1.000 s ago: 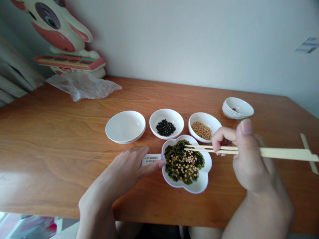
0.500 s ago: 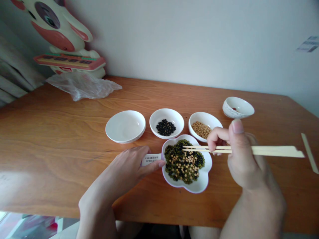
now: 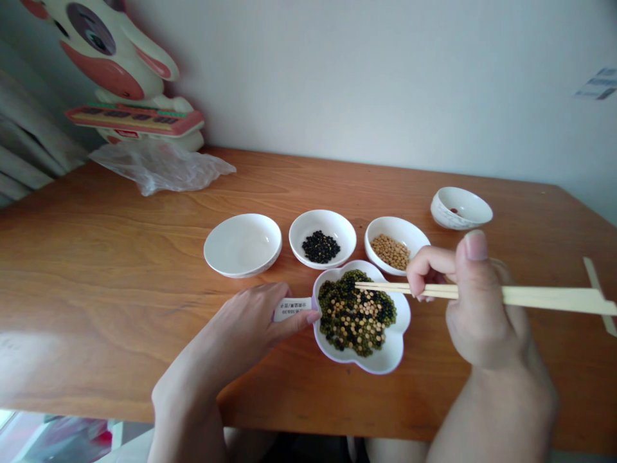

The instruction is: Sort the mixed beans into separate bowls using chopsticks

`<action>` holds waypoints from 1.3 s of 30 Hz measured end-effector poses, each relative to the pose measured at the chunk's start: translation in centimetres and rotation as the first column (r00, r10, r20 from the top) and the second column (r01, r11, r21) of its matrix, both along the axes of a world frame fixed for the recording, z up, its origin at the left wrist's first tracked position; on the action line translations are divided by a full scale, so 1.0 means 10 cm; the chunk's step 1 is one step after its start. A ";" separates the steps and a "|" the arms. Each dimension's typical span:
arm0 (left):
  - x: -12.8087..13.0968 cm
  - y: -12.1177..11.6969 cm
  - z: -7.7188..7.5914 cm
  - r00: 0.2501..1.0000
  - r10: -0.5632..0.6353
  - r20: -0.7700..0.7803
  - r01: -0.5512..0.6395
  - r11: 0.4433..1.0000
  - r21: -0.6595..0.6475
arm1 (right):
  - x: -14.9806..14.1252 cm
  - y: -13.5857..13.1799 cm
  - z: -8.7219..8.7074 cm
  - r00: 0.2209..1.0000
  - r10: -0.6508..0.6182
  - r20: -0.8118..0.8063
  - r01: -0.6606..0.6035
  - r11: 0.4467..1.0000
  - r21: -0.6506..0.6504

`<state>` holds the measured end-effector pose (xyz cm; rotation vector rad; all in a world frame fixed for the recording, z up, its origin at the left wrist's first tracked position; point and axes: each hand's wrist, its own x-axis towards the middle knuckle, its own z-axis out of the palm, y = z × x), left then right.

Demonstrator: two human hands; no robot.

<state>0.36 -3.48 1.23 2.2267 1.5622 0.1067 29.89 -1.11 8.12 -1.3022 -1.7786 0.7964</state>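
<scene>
A white flower-shaped bowl holds a mix of green, black and yellow beans. My right hand is closed round a pair of wooden chopsticks, whose tips hover over the far side of the bean mix. My left hand rests flat on the table with fingers stretched out, its fingertip touching the bowl's left rim beside a small white label. Behind stand three white dishes: an empty one, one with black beans, one with yellow beans.
A small white cup sits at the back right. A paper chopstick sleeve lies at the right edge of the wooden table. Crumpled clear plastic and a cartoon cow figure stand at the back left.
My right hand slid the chopsticks a little left over the bowl, then drew back right. The left hand and the dishes have not moved.
</scene>
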 end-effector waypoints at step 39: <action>0.00 0.01 0.00 1.000 0.007 0.013 -0.007 1.000 0.014 | 0.00 0.03 -0.03 0.999 0.004 0.043 -0.004 1.000 0.002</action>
